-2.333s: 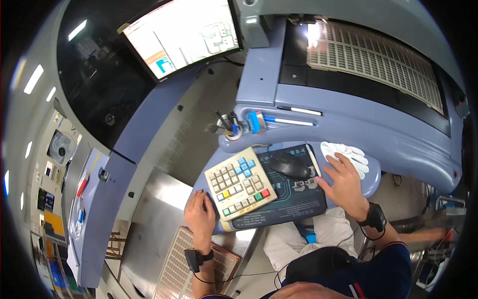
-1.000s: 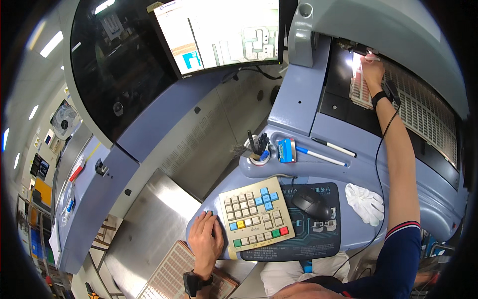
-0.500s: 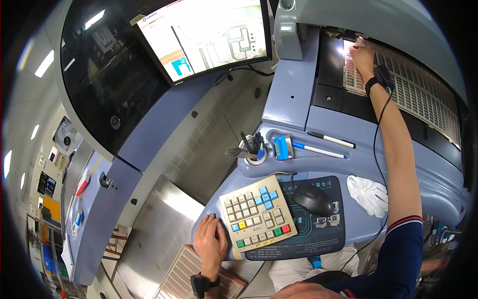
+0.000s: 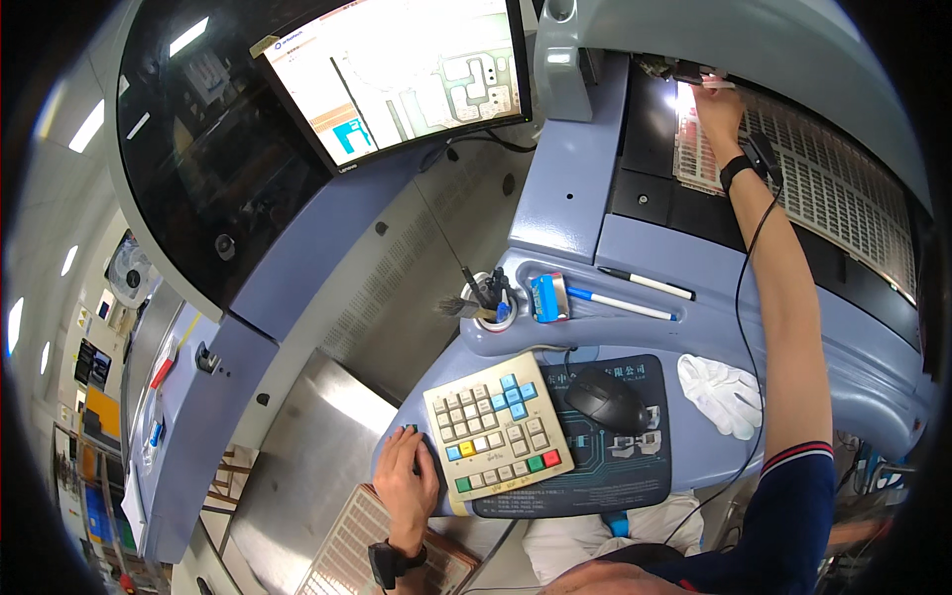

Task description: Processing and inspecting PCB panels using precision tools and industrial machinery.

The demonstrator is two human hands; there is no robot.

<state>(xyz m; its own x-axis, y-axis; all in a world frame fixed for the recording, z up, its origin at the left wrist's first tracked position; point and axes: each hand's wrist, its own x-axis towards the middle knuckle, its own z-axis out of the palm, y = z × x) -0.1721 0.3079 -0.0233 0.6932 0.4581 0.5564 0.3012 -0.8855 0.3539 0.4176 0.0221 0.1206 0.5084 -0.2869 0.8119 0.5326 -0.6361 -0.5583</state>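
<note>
My right hand (image 4: 719, 111) reaches far into the machine at the upper right. Its fingers are closed on a slim white pen-like stick (image 4: 718, 85), over the lit left end of a panel (image 4: 833, 164) with rows of small patterned cells. The fingertips are partly hidden under the machine's head. My left hand (image 4: 405, 484) lies at the console's left edge beside a beige keypad (image 4: 496, 426), its fingers extended and close together. A small dark thing shows at those fingertips; I cannot make out what it is.
A monitor (image 4: 397, 84) shows a magnified trace pattern. On the console are a black mouse (image 4: 607, 401) on a dark mat (image 4: 625, 481), white gloves (image 4: 722, 395), two pens, a blue box (image 4: 547, 297) and a brush cup (image 4: 493, 315). More panels (image 4: 347, 545) lie lower left.
The whole view has shifted slightly, so the console sits a little further left. My right hand stays at the panel's lit end with the stick tilted differently. My left hand keeps its place.
</note>
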